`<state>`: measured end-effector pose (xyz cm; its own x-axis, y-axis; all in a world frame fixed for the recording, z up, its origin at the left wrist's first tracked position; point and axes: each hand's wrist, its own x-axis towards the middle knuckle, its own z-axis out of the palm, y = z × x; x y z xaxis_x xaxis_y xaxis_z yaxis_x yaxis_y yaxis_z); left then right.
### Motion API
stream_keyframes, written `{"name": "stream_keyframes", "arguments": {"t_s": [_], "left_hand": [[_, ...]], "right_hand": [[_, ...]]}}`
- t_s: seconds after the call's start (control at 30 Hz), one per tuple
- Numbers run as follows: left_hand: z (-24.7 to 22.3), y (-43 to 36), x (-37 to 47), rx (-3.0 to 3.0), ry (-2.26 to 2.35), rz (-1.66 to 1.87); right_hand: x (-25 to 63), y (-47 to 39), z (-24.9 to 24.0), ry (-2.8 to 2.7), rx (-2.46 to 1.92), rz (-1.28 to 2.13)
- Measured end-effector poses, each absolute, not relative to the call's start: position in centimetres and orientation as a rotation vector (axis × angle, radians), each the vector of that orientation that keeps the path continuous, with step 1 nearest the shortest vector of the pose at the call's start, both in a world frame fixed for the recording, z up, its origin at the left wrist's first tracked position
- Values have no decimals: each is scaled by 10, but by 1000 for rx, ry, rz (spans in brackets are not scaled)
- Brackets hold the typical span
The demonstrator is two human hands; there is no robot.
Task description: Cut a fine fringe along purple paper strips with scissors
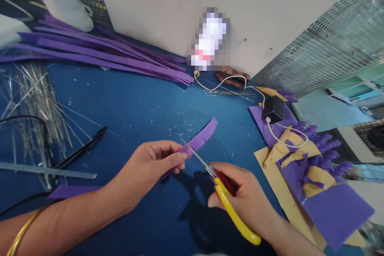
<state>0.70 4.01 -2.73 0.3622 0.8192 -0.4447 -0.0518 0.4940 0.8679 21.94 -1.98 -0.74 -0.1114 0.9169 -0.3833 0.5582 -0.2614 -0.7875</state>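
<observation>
Between thumb and fingers, my left hand [163,158] pinches a purple paper strip [202,135]. The strip's far end sticks out to the upper right, with a row of small cuts along one edge. Part of it runs back beneath my left hand and forearm. My right hand [240,192] grips a pair of scissors [216,180] with yellow and red handles. The blades point to the upper left and lie at the strip, close to my left thumb. Whether the blades are parted is hard to make out.
Several long purple strips [114,54] lie at the back left, near a white mug [64,4]. Thin wires [39,104] and a glue stick [54,171] are at left. A blurred phone [210,40] leans behind. Lavender-like bunches [321,144] and a black adapter [273,109] are at right.
</observation>
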Motion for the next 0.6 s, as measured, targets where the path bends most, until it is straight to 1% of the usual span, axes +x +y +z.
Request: {"name": "stream_keyframes", "arguments": {"t_s": [0.13,0.4,0.6], "left_hand": [[-28,39,7,893,1067,677],[-27,40,7,873,1066,683],[-26,38,8,828,1066,757]], "right_hand": [[222,-22,-9,-1687,-1840,1237],[222,-23,-10,-1750,-1847,1168],[223,-25,-8,-1759,-1813,1213]]}}
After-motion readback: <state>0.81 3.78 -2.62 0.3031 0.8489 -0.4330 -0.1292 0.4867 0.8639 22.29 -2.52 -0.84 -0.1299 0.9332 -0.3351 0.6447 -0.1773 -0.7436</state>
